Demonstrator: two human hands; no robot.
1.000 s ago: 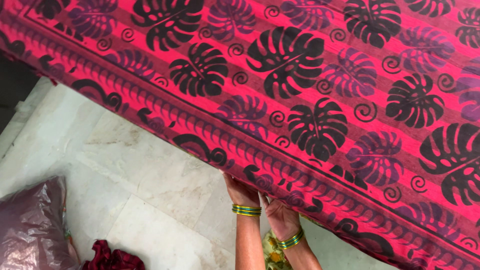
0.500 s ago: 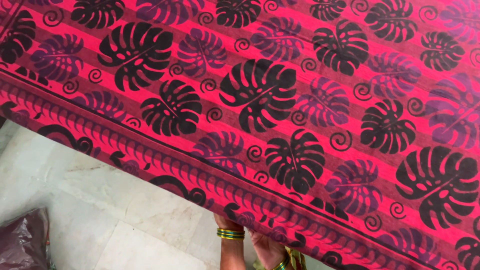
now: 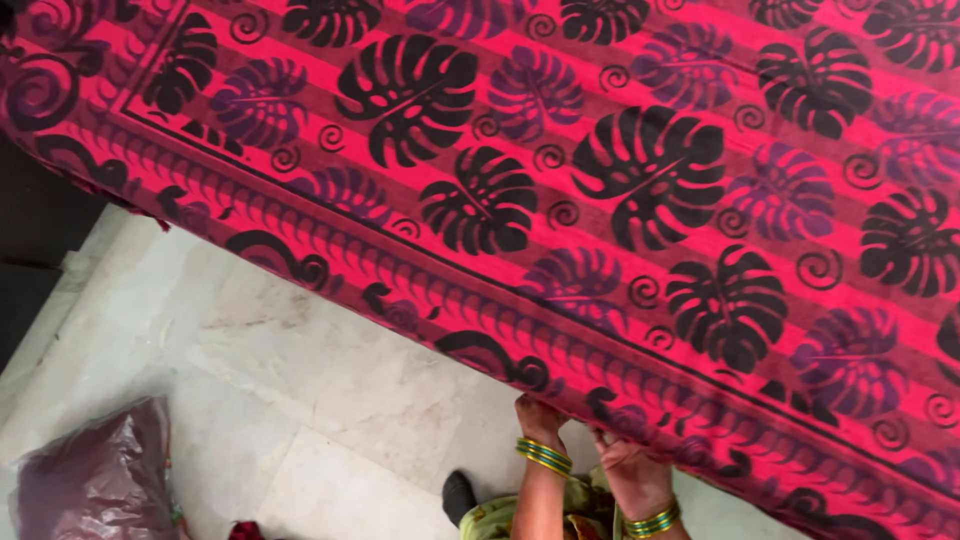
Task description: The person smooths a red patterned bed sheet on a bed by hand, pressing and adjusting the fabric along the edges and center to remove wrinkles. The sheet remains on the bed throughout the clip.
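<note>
Where the pink leaf-print bedsheet (image 3: 600,200) hangs over the edge, both hands (image 3: 585,450) grip its border.

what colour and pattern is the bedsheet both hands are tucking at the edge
The bedsheet is bright pink-red with black and purple leaf prints and small spirals, clearest in the head view.

A bed carries a bright pink bedsheet (image 3: 620,200) printed with black and purple split leaves and small spirals, with a darker border of curled fronds running along its hanging edge. The sheet lies spread flat over the top and drapes down the side. Below it, the pale marble floor (image 3: 330,380) bears a crumpled purplish plastic bag (image 3: 95,485) at the lower left.
</note>
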